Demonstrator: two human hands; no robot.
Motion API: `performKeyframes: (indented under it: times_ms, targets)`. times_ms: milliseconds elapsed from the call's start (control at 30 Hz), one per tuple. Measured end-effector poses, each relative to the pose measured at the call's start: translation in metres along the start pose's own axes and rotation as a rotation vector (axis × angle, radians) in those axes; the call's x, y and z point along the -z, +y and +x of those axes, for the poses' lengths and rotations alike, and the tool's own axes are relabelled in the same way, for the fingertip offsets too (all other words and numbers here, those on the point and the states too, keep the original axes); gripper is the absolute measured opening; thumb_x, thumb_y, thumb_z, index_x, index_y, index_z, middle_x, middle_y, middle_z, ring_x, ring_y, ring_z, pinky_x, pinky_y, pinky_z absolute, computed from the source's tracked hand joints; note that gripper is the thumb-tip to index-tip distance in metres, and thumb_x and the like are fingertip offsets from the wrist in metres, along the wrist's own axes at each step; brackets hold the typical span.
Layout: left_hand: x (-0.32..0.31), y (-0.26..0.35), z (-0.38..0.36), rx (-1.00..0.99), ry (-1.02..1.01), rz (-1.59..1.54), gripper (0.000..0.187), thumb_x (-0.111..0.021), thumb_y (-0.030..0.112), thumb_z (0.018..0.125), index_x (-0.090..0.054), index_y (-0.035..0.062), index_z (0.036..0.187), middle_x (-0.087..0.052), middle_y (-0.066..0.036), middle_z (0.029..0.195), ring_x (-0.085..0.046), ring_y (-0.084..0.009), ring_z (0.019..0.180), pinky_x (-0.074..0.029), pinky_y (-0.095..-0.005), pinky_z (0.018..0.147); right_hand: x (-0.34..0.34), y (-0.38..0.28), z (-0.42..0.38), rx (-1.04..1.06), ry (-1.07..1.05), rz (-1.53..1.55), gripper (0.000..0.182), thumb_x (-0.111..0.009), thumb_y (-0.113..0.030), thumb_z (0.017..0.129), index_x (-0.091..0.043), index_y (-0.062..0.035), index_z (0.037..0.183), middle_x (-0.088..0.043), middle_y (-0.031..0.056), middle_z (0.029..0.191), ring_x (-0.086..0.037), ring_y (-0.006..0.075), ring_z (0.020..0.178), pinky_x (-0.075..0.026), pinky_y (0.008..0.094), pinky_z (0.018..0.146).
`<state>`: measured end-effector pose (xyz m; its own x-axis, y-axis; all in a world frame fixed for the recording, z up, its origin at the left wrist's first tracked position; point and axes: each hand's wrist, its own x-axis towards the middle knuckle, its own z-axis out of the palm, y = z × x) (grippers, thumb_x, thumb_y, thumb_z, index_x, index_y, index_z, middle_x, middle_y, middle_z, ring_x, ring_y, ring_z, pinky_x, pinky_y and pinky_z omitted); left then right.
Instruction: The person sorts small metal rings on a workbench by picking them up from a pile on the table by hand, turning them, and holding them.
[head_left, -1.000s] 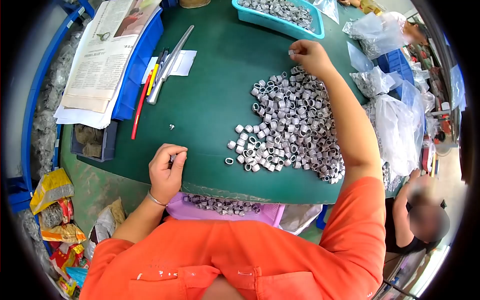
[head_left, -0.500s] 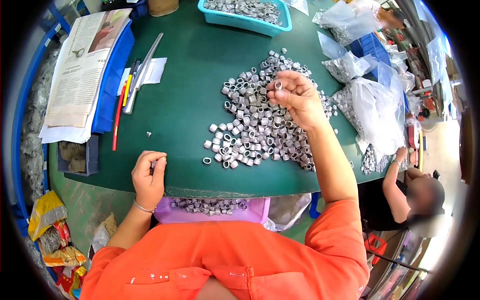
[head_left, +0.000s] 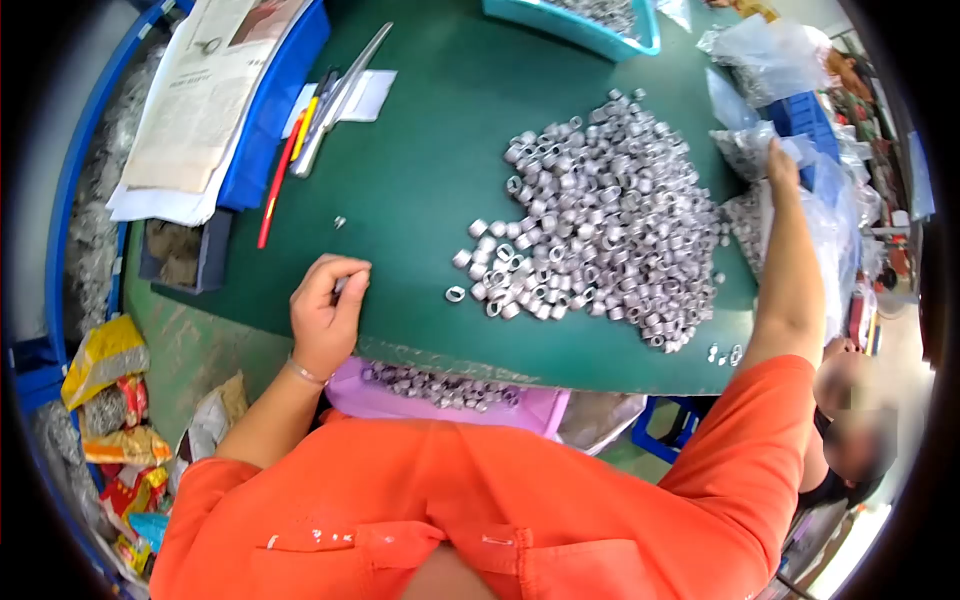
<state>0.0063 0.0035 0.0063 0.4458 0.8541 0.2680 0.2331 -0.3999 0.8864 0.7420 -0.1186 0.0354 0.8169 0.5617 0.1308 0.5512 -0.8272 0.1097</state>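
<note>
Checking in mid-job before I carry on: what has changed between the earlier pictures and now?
The right hand has moved right, from over the pile of silver metal rings to the clear plastic bags. The ring it pinched earlier is no longer visible; whether it was let go, I cannot tell. The curled left hand stayed near the front edge of the green table.

No word, brand, number or sign could be read with certainty. Small lines of dark print ran down the newspaper (head_left: 195, 115) beside a printed picture near its top edge, but the characters were too small and soft to make out. The yellow bag (head_left: 103, 372) and the red bag (head_left: 122, 497) on the floor had coloured printed areas, too blurred to read
</note>
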Motion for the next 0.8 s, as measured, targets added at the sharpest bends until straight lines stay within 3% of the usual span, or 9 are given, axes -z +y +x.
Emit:
performKeyframes:
  times_ms: [67,133,167,267,367,433,567,700,800]
  targets:
    - [0.0,0.001,0.0,-0.01,-0.013,0.024,0.004,-0.058,0.001,0.084,-0.059,-0.001,0.088,-0.058,-0.008,0.079,-0.055,-0.0156,0.069,-0.044,-0.0238,0.063,0.05,-0.06,-0.054,-0.146,0.09,-0.031,0.066,-0.021,-0.054,0.092,-0.052,-0.0055,0.124,-0.055,0.0207,0.119,-0.049,0.0372,0.115,-0.036,0.0445,0.096]
    - [0.002,-0.001,-0.001,-0.014,-0.05,0.02,0.005,-0.055,0.003,0.087,-0.057,-0.0014,0.09,-0.055,-0.005,0.08,-0.052,-0.0104,0.071,-0.041,-0.021,0.064,0.085,-0.119,-0.125,-0.002,0.492,0.339,0.046,-0.045,-0.043,0.089,-0.06,-0.0075,0.112,-0.06,0.0172,0.112,-0.056,0.0341,0.105,-0.042,0.0414,0.089]
    - [0.002,-0.002,0.0,-0.023,-0.054,0.018,0.006,-0.055,0.004,0.088,-0.057,-0.0012,0.09,-0.055,-0.005,0.08,-0.052,-0.0103,0.071,-0.041,-0.0208,0.064,0.078,-0.122,-0.134,0.294,0.551,0.545,0.035,-0.055,-0.033,0.087,-0.062,-0.0056,0.107,-0.062,0.0159,0.109,-0.059,0.0297,0.101,-0.043,0.0373,0.087]
    - [0.001,0.0,0.0,-0.003,-0.048,0.014,0.007,-0.055,0.005,0.088,-0.058,-0.0009,0.09,-0.055,-0.005,0.08,-0.052,-0.0101,0.072,-0.041,-0.0207,0.065,0.103,-0.208,-0.288,0.718,0.416,0.729,0.023,-0.06,-0.006,0.08,-0.062,-0.0033,0.102,-0.062,0.0145,0.106,-0.058,0.0269,0.102,-0.042,0.0359,0.091]
    - [0.0,-0.003,-0.002,0.002,-0.04,-0.038,0.008,-0.055,0.006,0.088,-0.058,-0.0009,0.091,-0.055,-0.004,0.081,-0.053,-0.0099,0.073,-0.042,-0.0207,0.066,0.089,-0.251,-0.396,0.978,0.025,0.768,0.038,-0.066,-0.006,0.072,-0.06,-0.0069,0.109,-0.052,0.0116,0.125,-0.046,0.0341,0.116,-0.037,0.0425,0.096]
    - [0.0,-0.003,-0.003,-0.011,-0.049,-0.028,0.008,-0.055,0.006,0.088,-0.058,-0.0009,0.091,-0.056,-0.004,0.082,-0.053,-0.0097,0.073,-0.042,-0.0207,0.066,0.086,-0.266,-0.437,0.959,0.03,0.581,0.045,-0.069,-0.007,0.07,-0.058,-0.0074,0.114,-0.05,0.0093,0.128,-0.044,0.0322,0.117,-0.035,0.0427,0.097]
    - [-0.001,-0.007,-0.002,-0.073,-0.013,-0.025,0.007,-0.059,0.006,0.085,-0.06,-0.0004,0.089,-0.058,-0.007,0.078,-0.055,-0.0139,0.067,-0.043,-0.0235,0.06,0.069,-0.272,-0.461,0.854,0.113,0.739,0.044,-0.069,-0.008,0.07,-0.058,-0.0051,0.112,-0.051,0.0096,0.125,-0.045,0.0312,0.116,-0.034,0.0421,0.095]
    - [-0.002,-0.008,-0.003,-0.089,-0.003,-0.03,0.007,-0.06,0.006,0.085,-0.06,-0.0004,0.088,-0.058,-0.007,0.077,-0.054,-0.0139,0.066,-0.043,-0.0234,0.06,0.072,-0.285,-0.434,0.704,0.368,0.87,0.015,-0.066,-0.006,0.073,-0.062,-0.0053,0.088,-0.059,0.0066,0.091,-0.054,0.0254,0.088,-0.038,0.0375,0.075]
    - [0.0,-0.009,-0.003,-0.084,-0.032,-0.008,0.009,-0.056,0.006,0.088,-0.059,-0.0012,0.091,-0.056,-0.004,0.081,-0.053,-0.0096,0.072,-0.042,-0.0208,0.065,0.072,-0.302,-0.413,0.623,0.283,0.795,0.008,-0.067,-0.009,0.072,-0.066,-0.0077,0.08,-0.058,0.0033,0.083,-0.053,0.025,0.081,-0.037,0.0375,0.07]
